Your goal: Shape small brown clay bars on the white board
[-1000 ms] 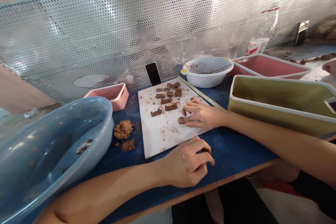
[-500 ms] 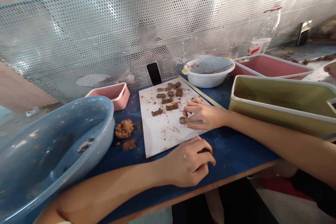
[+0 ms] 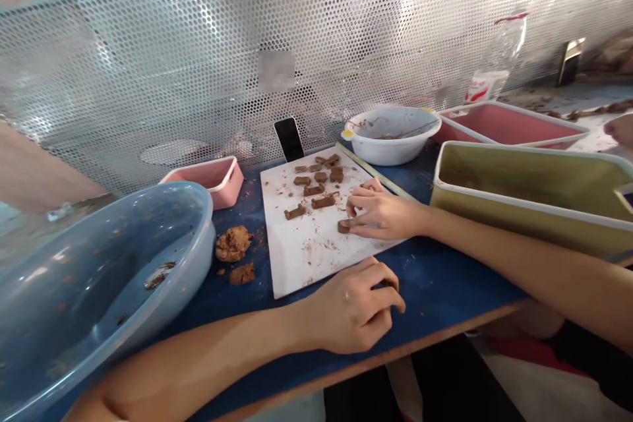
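Note:
My right hand (image 3: 383, 214) is over the right part of a white board (image 3: 291, 257), its thumb and finger closed on a small brown clay piece (image 3: 343, 227) that touches the board. My left hand (image 3: 363, 306) rests on the blue table at the board's near edge. Its fingers are curled in, and what lies under them is hidden. Beyond my right hand several small brown clay pieces, some bone-shaped like this clay bone (image 3: 323, 202), lie on the board among crumbs.
A clay lump (image 3: 234, 243) and a smaller chunk (image 3: 242, 273) lie left of the board, beside a large blue basin (image 3: 198, 257). A phone (image 3: 289, 138) leans behind. White basin (image 3: 395, 153), pink bin (image 3: 519, 125), olive bin (image 3: 519, 204) and bottle (image 3: 497, 59) stand right.
My right hand's fingers have shifted slightly around the clay piece and lie flatter. My left hand and the other clay pieces stay where they were.

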`<action>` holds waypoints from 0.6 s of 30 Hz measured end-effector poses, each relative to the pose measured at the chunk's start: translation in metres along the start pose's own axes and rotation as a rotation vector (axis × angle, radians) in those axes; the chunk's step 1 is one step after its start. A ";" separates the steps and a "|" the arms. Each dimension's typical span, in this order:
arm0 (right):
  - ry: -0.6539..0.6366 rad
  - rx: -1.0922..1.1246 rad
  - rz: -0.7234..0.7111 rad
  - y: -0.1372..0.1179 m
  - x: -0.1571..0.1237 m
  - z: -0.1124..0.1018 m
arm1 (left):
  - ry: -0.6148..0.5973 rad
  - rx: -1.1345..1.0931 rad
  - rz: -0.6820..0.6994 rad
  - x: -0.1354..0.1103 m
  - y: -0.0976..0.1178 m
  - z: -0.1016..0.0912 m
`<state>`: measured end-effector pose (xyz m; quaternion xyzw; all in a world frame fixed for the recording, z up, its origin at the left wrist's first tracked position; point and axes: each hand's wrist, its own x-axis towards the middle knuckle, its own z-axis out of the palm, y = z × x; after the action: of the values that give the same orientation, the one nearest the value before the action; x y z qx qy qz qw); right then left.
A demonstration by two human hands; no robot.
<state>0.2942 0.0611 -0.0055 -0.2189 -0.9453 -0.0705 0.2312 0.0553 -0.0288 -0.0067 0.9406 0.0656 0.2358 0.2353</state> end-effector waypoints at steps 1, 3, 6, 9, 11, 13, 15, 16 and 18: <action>0.000 0.000 -0.007 0.000 0.000 0.000 | 0.009 0.002 0.005 0.000 0.000 0.000; -0.018 -0.018 -0.019 -0.001 0.000 -0.001 | 0.022 0.005 0.016 0.001 0.001 -0.001; -0.027 -0.035 0.006 -0.002 0.001 -0.001 | 0.021 0.003 0.019 0.001 0.002 -0.001; -0.003 0.018 0.004 -0.002 0.001 -0.001 | 0.008 -0.001 0.011 0.001 0.001 -0.001; -0.012 0.024 0.000 -0.002 0.001 -0.001 | 0.009 0.000 0.015 0.001 0.001 -0.001; -0.023 0.004 0.031 -0.003 0.000 -0.002 | 0.020 0.001 0.027 0.001 0.001 -0.001; -0.011 0.001 0.071 -0.003 0.000 -0.003 | 0.033 -0.001 0.037 0.001 0.001 -0.001; -0.004 0.012 0.077 -0.002 -0.001 -0.003 | 0.036 -0.002 0.038 0.001 0.001 -0.001; -0.009 0.029 0.063 -0.002 -0.001 -0.004 | 0.033 -0.002 0.034 0.001 0.000 -0.001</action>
<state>0.2955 0.0579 -0.0028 -0.2453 -0.9400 -0.0485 0.2323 0.0560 -0.0288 -0.0057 0.9374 0.0534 0.2553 0.2309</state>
